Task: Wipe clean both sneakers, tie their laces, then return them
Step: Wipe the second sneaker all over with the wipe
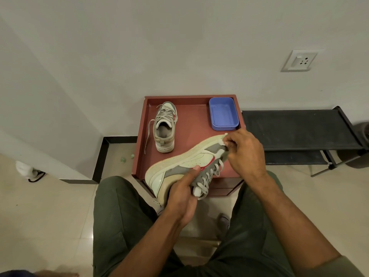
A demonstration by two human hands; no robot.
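The left hand (182,193) grips the grey-and-cream leather sneaker (185,166) tilted above the reddish-brown wooden surface (191,124), while the right hand (242,149) pinches a small white wipe (222,141) at its heel; a slackened grip could drop it onto its untied mate (164,126).

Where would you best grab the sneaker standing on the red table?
Grip the sneaker by its heel collar from above, on the near side. It stands upright with its opening up and heel toward the person; the loose lace trails off its left.
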